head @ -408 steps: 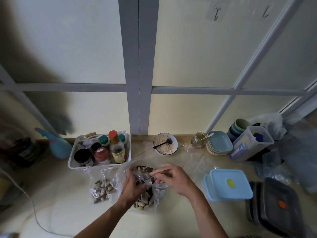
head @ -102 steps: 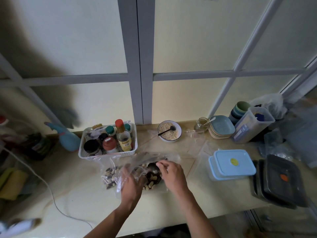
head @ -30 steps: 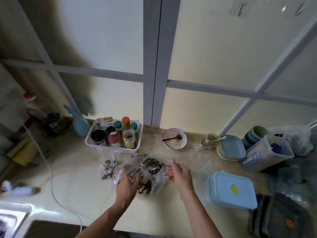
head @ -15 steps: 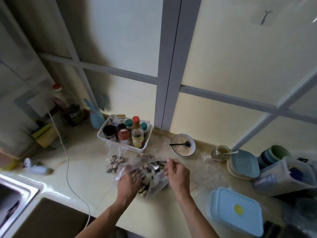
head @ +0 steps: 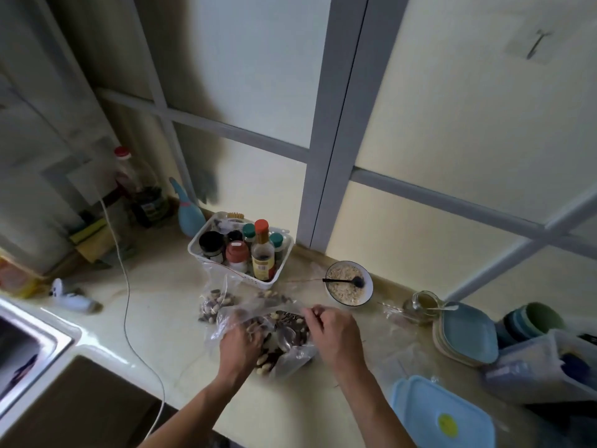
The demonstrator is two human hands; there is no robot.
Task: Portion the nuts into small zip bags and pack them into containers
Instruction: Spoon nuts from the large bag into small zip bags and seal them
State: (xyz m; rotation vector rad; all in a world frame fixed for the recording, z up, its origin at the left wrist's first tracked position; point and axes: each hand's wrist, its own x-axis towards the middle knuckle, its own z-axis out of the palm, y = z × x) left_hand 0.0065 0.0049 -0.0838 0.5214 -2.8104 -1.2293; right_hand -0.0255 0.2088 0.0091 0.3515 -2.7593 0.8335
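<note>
A large clear bag of mixed nuts (head: 284, 334) lies on the pale counter in front of me. My left hand (head: 240, 345) is curled on the bag's left side, gripping the plastic over the nuts. My right hand (head: 332, 334) pinches the bag's upper right edge. A small zip bag with nuts (head: 214, 305) lies just left of it, below the basket. A light blue lidded container (head: 442, 415) with a yellow dot sits at the lower right.
A white basket of bottles and jars (head: 242, 250) stands behind the bags. A bowl of oats with a black spoon (head: 349, 284), a glass jar (head: 421, 307) and stacked plates (head: 465, 334) are to the right. A white cable (head: 129, 318) and a sink (head: 29, 350) are at left.
The view has swung left, bringing the sink into view. Both hands stay on the big nut bag; the right hand has shifted its grip on the upper edge.
</note>
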